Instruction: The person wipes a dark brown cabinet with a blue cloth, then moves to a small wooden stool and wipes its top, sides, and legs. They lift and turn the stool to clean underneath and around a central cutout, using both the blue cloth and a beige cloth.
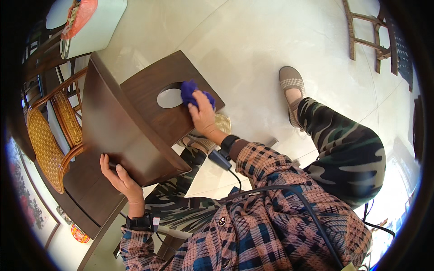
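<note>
A dark wooden stool is tipped over in front of me, close to a dark table. Its broad curved panel (115, 125) faces up to the left, and a flat panel (142, 84) with an oval cut-out extends beyond it. My right hand (203, 117) presses a bunched purple cloth (188, 91) on the flat panel, at the right rim of the cut-out. Some fingertips are hidden in the cloth. At the near lower edge of the curved panel, my left hand (125, 183) grips the wood, thumb on its face and fingers along the edge.
Left of the stool are a woven-back rattan chair (44, 142) and the dark wooden table (95, 203). A pale bin (95, 34) with a red plastic bag stands at upper left. A wooden chair (376, 44) is at upper right. A black cable (305, 203) crosses my torso.
</note>
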Demonstrator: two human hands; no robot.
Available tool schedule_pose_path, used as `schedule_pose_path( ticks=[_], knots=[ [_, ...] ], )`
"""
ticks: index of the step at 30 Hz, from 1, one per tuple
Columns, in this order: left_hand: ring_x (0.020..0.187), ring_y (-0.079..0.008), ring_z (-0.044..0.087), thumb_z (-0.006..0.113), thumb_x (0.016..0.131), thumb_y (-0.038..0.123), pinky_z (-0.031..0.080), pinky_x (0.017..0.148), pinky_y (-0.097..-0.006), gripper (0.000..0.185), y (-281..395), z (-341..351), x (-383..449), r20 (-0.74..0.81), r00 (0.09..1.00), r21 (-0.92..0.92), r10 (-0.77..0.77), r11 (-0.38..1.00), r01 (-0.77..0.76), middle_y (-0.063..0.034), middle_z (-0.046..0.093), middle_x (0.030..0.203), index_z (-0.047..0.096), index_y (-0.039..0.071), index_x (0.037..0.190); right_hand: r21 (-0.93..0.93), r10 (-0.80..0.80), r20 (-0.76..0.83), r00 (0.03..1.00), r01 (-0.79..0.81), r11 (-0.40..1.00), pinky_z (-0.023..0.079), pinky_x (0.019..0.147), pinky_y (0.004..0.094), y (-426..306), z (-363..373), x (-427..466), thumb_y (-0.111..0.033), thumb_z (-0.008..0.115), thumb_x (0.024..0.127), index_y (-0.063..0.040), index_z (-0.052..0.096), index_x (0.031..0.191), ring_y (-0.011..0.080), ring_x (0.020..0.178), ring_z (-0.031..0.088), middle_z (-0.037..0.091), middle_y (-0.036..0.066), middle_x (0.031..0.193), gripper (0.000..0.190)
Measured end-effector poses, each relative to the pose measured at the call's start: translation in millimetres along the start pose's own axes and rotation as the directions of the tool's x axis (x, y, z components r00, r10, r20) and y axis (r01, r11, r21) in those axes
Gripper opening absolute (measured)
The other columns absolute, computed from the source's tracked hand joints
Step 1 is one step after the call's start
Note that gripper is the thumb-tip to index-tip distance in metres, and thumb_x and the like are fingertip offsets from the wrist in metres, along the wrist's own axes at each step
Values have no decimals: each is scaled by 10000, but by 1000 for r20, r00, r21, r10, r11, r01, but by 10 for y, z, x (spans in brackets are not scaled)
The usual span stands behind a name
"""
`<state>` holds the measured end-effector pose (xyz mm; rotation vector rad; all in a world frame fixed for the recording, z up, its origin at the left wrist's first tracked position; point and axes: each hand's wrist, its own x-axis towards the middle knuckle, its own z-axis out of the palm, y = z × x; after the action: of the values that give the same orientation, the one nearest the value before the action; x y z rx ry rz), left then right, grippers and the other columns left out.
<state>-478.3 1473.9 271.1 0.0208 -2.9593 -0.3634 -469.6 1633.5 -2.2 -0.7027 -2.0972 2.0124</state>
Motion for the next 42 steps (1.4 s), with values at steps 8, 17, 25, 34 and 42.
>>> schedule_pose_path(
  ticks=[8,17,25,34,42],
  knots=[
    [1305,-299,405,411,1003,313,277,1105,-395,500,-108,4,-50,23,999,0,-23,1000,23,-184,406,1432,419,-36,1361,56,238,67,969,-242,969,390,1026,429,-158,-71,52,-218,626,859,-20,533,1212,399,1208,485,520,204,1321,416],
    [1211,-240,442,408,1006,323,322,1047,-350,513,-159,6,-98,34,999,-63,-24,998,26,-139,397,1435,390,-14,1391,36,-18,94,995,15,999,382,1031,434,-168,-54,-332,-190,649,840,-14,518,1238,395,1224,486,531,214,1306,454],
    [1179,-209,449,407,1007,314,343,1017,-324,501,-75,15,-92,24,999,-79,-33,996,34,-122,406,1426,396,-9,1390,-37,379,51,924,-377,925,440,935,461,561,-213,232,-247,641,824,-3,525,1181,417,1103,540,582,228,1178,448],
    [1163,-202,447,413,1008,317,340,1019,-327,503,-132,-7,-133,51,998,-74,-45,996,49,-113,407,1419,390,-6,1394,304,-169,157,973,115,946,370,1041,436,-692,-195,-340,-78,713,754,-3,510,1197,402,1245,465,507,221,1293,493],
    [1227,-215,424,411,1002,318,316,1058,-341,526,-101,-29,-144,67,994,-133,-91,986,99,-115,380,1449,358,0,1418,427,-481,372,794,314,848,326,1065,523,-1065,0,57,7,701,671,-36,492,1276,369,1378,352,442,184,1418,642]
  ],
)
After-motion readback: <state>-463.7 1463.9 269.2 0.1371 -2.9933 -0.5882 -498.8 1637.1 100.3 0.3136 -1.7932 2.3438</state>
